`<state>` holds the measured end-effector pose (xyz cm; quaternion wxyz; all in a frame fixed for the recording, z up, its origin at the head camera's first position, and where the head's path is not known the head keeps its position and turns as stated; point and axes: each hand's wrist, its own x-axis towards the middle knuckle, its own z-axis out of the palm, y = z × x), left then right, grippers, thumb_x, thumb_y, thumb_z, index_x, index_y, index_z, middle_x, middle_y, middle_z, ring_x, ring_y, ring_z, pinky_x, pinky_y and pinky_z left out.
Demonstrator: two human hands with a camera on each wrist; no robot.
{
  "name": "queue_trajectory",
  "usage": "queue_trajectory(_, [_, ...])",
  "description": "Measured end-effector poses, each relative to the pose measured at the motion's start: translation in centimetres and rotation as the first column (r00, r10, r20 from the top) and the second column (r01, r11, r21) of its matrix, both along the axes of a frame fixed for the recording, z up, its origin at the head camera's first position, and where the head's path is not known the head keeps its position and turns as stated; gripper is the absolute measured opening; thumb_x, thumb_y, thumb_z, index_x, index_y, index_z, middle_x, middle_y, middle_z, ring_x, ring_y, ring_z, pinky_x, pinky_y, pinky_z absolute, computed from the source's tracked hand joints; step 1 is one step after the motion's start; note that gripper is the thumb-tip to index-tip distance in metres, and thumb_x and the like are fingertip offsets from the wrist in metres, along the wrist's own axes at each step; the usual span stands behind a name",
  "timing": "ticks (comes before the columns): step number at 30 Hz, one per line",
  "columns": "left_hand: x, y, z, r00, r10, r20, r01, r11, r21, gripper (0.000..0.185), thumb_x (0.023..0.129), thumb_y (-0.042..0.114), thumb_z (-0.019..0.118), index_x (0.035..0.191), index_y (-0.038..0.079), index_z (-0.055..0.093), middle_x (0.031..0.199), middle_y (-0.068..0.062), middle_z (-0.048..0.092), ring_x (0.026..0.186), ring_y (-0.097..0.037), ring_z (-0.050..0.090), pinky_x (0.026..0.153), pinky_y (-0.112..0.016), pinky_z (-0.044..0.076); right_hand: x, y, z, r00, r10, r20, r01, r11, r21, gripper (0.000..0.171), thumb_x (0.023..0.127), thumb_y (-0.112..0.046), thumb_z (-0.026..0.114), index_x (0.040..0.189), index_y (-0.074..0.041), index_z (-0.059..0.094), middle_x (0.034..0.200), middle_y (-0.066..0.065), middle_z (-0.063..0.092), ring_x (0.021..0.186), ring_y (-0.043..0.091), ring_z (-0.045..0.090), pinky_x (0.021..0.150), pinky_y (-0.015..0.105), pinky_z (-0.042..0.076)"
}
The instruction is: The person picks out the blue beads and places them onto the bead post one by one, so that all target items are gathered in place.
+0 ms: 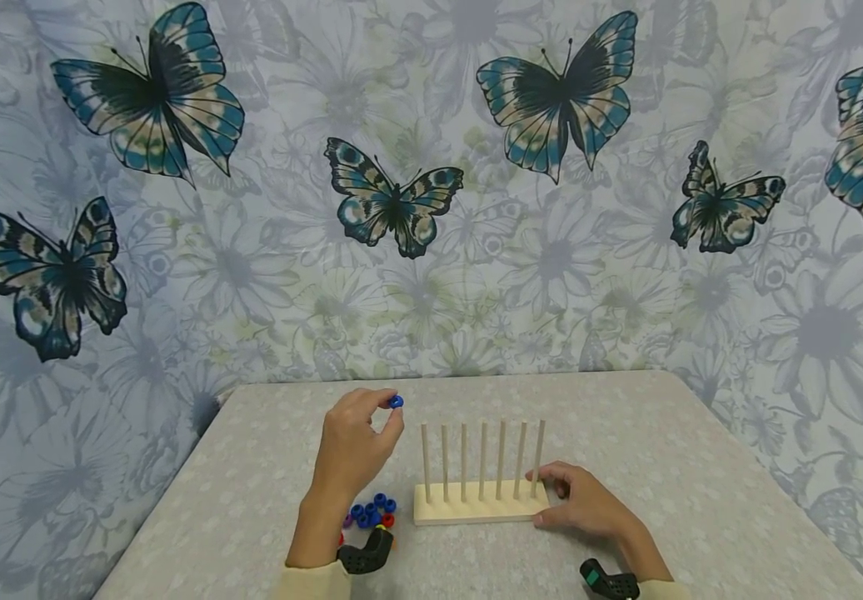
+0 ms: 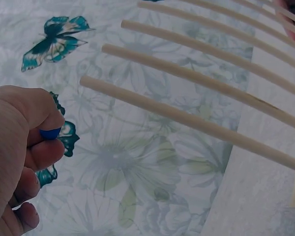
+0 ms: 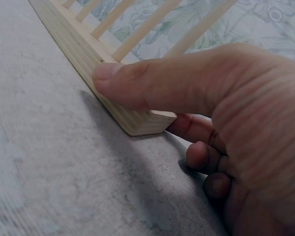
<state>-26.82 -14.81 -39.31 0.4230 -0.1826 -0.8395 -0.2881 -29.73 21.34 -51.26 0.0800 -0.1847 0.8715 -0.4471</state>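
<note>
Left hand point(image 1: 352, 446) raised above the bench point(image 1: 701, 483), thumb and forefinger pinching a small blue bead point(image 1: 396, 402) just left of the peg rack point(image 1: 480, 502) and level with the peg tops. Grip closed on the bead; from the left wrist camera, only a sliver of blue showing between thumb and fingertip point(image 2: 50, 132), remaining fingers curled beneath.

Right hand point(image 1: 585, 502) at the right end of the rack, thumb pressed flat against the front face of the wooden base, fingers curled round the end; grip closed on the base, pinning it to the bench. Seven bare wooden pegs upright in a single row along the base.

Behind the left wrist, on the bench: a small heap of loose beads point(image 1: 371, 511), mostly blue, one red, just left of the rack's near corner.

Grey speckled cloth over the bench. Behind, a floral backdrop point(image 1: 431, 275) printed with large teal-and-black butterflies. Black wrist-camera mounts point(image 1: 366, 557) strapped at both cream sleeves.
</note>
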Motion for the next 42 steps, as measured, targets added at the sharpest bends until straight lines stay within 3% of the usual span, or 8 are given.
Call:
queue_trajectory(13, [0.2, 1.1, -0.2, 0.998, -0.031, 0.052, 0.029, 0.999, 0.043, 0.020, 0.084, 0.015, 0.077, 0.104, 0.013, 0.078, 0.088, 0.004, 0.071, 0.075, -0.006, 0.058, 0.063, -0.024, 0.051, -0.2, -0.2, -0.1, 1.000, -0.003, -0.009, 0.003, 1.000, 0.012, 0.058, 0.067, -0.030, 0.093, 0.119, -0.021, 0.070, 0.092, 0.005, 0.054, 0.082, 0.018, 0.044, 0.066, 0.027, 0.038])
queue_trajectory(27, [1.2, 1.4, 0.5, 0.988, -0.084, 0.127, 0.085, 0.996, -0.006, 0.017, 0.084, 0.017, 0.078, 0.100, 0.018, 0.077, 0.089, 0.009, 0.071, 0.080, -0.003, 0.061, 0.066, -0.023, 0.051, -0.2, -0.1, -0.2, 1.000, 0.000, -0.009, 0.000, 1.000, 0.008, 0.057, 0.067, -0.029, 0.092, 0.119, -0.022, 0.070, 0.093, 0.005, 0.055, 0.083, 0.018, 0.044, 0.067, 0.027, 0.037])
queue_trajectory(42, [0.8, 1.8, 0.0, 0.982, -0.116, 0.146, 0.121, 0.992, -0.025, 0.017, 0.083, 0.016, 0.078, 0.100, 0.018, 0.077, 0.087, 0.011, 0.070, 0.073, -0.001, 0.057, 0.064, -0.021, 0.049, -0.3, 0.0, -0.2, 1.000, -0.011, 0.000, 0.011, 1.000, 0.020, 0.058, 0.068, -0.030, 0.092, 0.120, -0.022, 0.070, 0.092, 0.005, 0.054, 0.083, 0.018, 0.044, 0.066, 0.027, 0.038])
